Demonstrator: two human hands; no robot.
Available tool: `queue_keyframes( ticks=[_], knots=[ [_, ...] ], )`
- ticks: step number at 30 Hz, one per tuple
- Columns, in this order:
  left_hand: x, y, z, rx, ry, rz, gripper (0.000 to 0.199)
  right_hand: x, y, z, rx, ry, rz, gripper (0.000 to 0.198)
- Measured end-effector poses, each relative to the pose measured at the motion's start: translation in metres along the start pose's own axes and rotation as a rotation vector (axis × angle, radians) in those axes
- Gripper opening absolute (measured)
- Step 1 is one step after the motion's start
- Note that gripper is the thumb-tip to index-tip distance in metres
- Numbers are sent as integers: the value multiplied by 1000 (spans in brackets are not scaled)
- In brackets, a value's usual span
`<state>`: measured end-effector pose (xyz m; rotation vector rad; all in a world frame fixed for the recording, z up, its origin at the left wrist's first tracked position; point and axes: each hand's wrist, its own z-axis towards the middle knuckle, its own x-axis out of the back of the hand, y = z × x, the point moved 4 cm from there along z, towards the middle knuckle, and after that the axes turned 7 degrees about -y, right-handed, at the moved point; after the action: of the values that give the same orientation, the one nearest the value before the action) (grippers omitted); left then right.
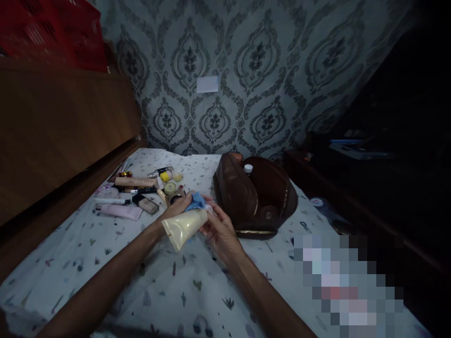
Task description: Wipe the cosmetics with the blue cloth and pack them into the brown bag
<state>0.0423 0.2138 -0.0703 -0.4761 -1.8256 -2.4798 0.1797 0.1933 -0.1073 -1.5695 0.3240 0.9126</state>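
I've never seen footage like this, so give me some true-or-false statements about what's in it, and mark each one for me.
1. The right hand holds a cream-coloured tube. True.
2. The brown bag stands on the patterned sheet. True.
3. The brown bag is zipped shut. False: its top is open.
4. The pink tube lies to the right of the brown bag. False: it lies to the left of it, among other small items.
5. A red crate sits at the upper left of the picture. True.
6. The blue cloth hangs on the wall. False: it is in the left hand.
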Motion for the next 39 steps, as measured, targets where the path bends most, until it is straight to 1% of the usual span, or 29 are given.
queue_keyframes(
  ticks=[1,2,3,4,6,8,10,12,13,14,15,17,20,22,24,25,27,28,29,30,32,33,34,36,37,39],
  knots=[
    [-2,3,0,5,-72,-45,58,1,-1,1,25,11,-9,43],
    [-4,5,0,29,-145,-133,63,3,-3,1,51,20,-20,43],
    [-4,7,0,49,-202,-201,67,4,-4,2,76,28,-29,43],
    [-3,9,-1,69,-234,-250,69,5,-5,2,92,33,-35,45],
    [5,11,-3,105,-218,-288,72,8,-7,3,112,47,-39,49],
    [15,12,-7,134,-204,-307,75,11,-9,4,134,69,-48,48],
    [24,12,-10,162,-268,-320,70,14,-10,5,156,87,-62,45],
    [29,11,-11,194,-341,-326,62,16,-11,7,165,99,-69,44],
    [31,10,-10,208,-346,-330,59,16,-11,7,166,100,-70,44],
    [33,8,-9,217,-318,-338,56,16,-11,7,166,96,-70,45],
    [35,5,-6,219,-265,-346,54,16,-11,6,164,86,-70,45],
    [39,0,1,194,-112,-319,52,13,-12,4,155,54,-79,46],
    [46,-6,7,124,121,-220,50,7,-11,1,144,-2,-125,46],
    [51,-6,8,75,226,-136,44,6,-11,-1,161,-14,-173,45],
    [55,-2,4,32,322,-46,38,7,-11,-1,195,5,-221,44],
    [57,3,2,-4,375,48,35,8,-11,-1,213,26,-243,44],
    [54,16,-5,-115,446,325,31,10,-10,-1,237,74,-283,45],
    [48,23,-9,-194,439,486,29,11,-10,-1,242,96,-300,45],
    [39,28,-12,-284,398,650,29,11,-10,-1,246,113,-313,46],
    [28,32,-14,-373,325,794,30,11,-10,-1,249,121,-323,46],
    [8,31,-19,-522,168,997,30,9,-10,-2,255,114,-336,47],
    [1,29,-20,-578,118,1082,30,8,-11,-3,259,104,-339,48],
    [-2,26,-21,-620,104,1150,30,5,-12,-4,258,91,-343,48],
    [2,22,-21,-648,151,1201,28,0,-17,-7,260,69,-357,46],
    [7,21,-20,-638,191,1183,26,-3,-22,-9,267,58,-373,44],
    [20,23,-16,-586,283,1076,25,-12,-36,-16,297,33,-454,39]
  ],
)
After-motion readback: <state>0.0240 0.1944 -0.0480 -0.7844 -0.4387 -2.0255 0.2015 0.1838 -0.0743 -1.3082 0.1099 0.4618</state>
